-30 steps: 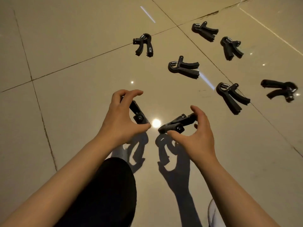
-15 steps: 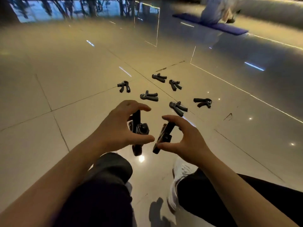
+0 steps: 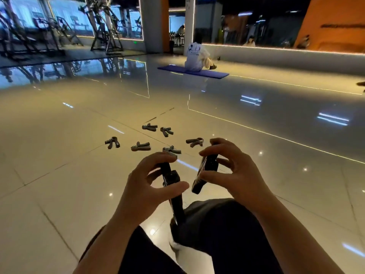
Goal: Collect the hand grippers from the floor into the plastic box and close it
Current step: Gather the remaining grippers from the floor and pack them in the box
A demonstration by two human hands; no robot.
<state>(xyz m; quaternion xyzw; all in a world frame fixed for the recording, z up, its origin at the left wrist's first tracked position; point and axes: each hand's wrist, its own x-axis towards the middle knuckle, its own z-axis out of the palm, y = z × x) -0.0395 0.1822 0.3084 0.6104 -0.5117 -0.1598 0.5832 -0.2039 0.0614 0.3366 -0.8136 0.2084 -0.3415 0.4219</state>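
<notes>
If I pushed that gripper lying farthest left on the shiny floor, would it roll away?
Probably not. The leftmost hand gripper is V-shaped with two splayed handles, so it would likely slide or spin on the glossy floor rather than roll. It looks rigid, and since lying flat, it seems unlikely to tip.

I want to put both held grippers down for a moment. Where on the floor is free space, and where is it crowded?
Bare tile lies left of the left hand, below the leftmost gripper, and right of the right hand, toward the light strip. Crowded: the six hand grippers ahead, from the leftmost to the rightmost gripper. The plastic box is not in view.
</notes>
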